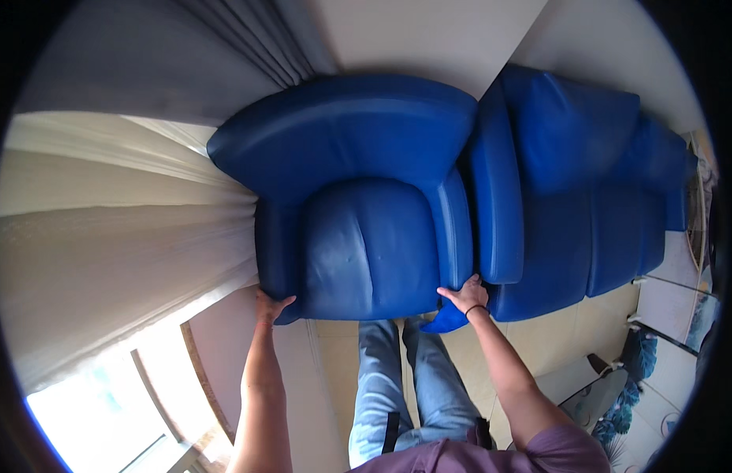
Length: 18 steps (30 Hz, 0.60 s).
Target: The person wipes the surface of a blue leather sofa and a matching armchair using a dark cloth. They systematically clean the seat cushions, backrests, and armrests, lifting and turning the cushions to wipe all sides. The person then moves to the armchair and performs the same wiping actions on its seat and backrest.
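A blue leather-look armchair [366,248] stands right in front of me, its seat towards my legs. My left hand [272,306] grips the front end of its left armrest, thumb on top. The front of the right armrest is in my right hand [469,294], which wears a dark band at the wrist. Under that hand, a piece of bright blue material [446,319] hangs at the chair's front corner. The undersides of both grips are hidden.
A matching blue sofa [543,236] stands close on the right. Pale curtains [124,224] touch the chair's left side, beside a bright window [94,414]. Grey drapes [224,47] hang behind. At lower right is a glass-like tabletop [596,396] with leaf-patterned things near it.
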{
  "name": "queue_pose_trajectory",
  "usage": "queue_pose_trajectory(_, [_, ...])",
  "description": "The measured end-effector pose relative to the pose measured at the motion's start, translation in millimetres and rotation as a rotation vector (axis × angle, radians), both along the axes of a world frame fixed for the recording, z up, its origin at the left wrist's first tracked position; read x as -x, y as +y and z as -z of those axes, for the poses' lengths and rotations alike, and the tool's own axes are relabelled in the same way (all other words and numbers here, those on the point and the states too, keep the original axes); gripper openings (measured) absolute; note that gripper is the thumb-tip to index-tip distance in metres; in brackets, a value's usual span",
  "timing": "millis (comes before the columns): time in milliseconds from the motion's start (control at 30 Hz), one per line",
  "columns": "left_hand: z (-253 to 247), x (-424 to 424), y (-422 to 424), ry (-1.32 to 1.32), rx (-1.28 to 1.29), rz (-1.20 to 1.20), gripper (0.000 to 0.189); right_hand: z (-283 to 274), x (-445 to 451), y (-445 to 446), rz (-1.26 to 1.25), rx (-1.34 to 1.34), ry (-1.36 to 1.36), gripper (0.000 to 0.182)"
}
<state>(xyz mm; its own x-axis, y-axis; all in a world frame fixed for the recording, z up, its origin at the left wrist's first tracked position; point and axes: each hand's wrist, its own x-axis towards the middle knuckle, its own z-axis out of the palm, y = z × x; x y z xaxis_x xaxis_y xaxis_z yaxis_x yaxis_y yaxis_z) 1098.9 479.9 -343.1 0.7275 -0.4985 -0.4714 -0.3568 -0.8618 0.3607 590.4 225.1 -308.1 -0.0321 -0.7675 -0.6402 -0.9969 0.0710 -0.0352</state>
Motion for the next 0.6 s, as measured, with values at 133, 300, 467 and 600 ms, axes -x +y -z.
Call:
queue_pose_trajectory(133, [8.6,16.0,-1.2,-0.064,0.026,-0.044,0.105,-6.3,-4.7,9.0,0.059,0.077,0.073,0.1])
queue_pose_trajectory(300, [-0.3,11.9,10.4,-0.159,0.019,-0.002,0.089,-3.3,-7.5,18.4,0.129,0.194,0.018,0.088])
queue_pose_trajectory(467, [-18.7,38.6,9.4,-0.202,-0.073,0.042,0.082,9.4,17.1,20.1,0.072,0.236,0.019,0.087])
queue_pose_trajectory(600, [-22.7,48.3,37.6,-0.15,-0.001,0.028,0.08,10.1,18.6,36.6,0.061,0.247,0.017,0.08])
